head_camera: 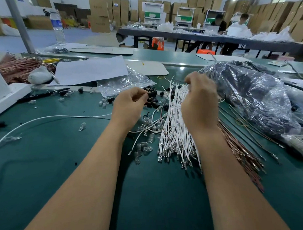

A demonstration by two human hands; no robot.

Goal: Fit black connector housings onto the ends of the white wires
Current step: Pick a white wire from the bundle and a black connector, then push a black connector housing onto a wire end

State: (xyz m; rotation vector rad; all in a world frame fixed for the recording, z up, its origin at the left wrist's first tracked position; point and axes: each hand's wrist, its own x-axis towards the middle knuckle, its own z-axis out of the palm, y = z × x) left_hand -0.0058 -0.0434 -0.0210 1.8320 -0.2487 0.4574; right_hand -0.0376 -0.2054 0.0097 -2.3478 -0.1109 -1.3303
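The bundle of white wires (174, 126) lay fanned on the green table (59, 163) between the forearms, terminal ends toward the person, probably for easy picking. The left hand (128, 105) pinched one black connector housing (152, 94) between thumb and fingertips, ready for fitting. The right hand (199, 102) curled over the far wire ends; its grip was hidden. Behind lay loose housings (153, 103) beside a clear bag (121, 82).

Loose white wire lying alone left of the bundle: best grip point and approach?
Judging by its pose, take the lone white wire on its insulated span just behind the bare metal end at its near-left tip, coming straight down from above. It lies flat on the green mat with open space around that stretch, whereas its far end runs behind the left hand.
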